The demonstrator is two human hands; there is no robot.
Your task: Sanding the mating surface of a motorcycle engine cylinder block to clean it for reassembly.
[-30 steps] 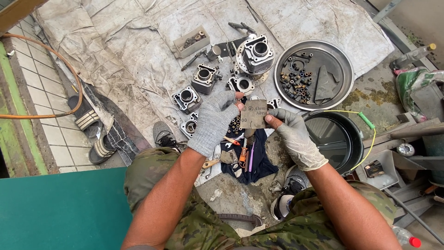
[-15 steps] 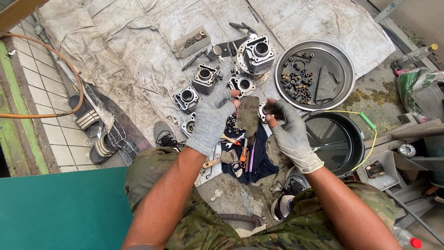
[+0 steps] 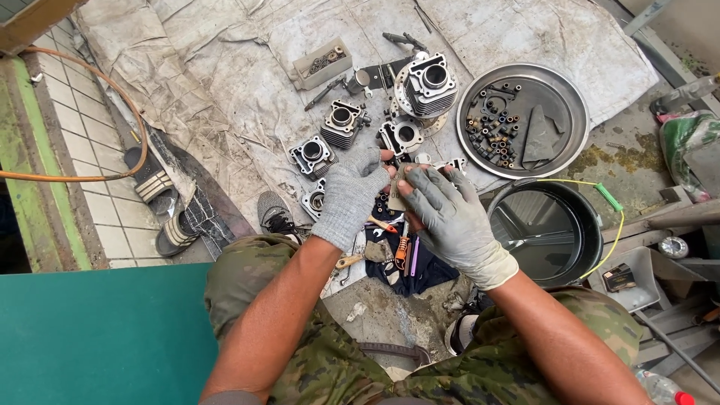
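My left hand (image 3: 349,199), in a grey knit glove, and my right hand (image 3: 450,217), in a pale rubber glove, meet over a cloth strewn with engine parts. Between them they pinch a small flat grey-brown piece (image 3: 397,189). The right hand's fingers lie across it and hide most of it. Just beyond the hands lie finned metal engine cylinders: a large one (image 3: 427,79) and smaller ones (image 3: 341,124) (image 3: 311,154). Under the hands are an orange-handled screwdriver (image 3: 401,251) and other small tools on a dark cloth (image 3: 424,276).
A round metal tray (image 3: 577,112) with several small bolts and rings sits at the right, a black pan (image 3: 559,251) below it. A small box of parts (image 3: 322,64) lies at the back. Sandals (image 3: 150,180) and an orange hose (image 3: 75,178) are at the left, beside a green surface (image 3: 97,330).
My right hand has shifted from gripping the flat piece at its right edge to lying over it, fingers spread across. The left hand has stayed on the piece's left side.
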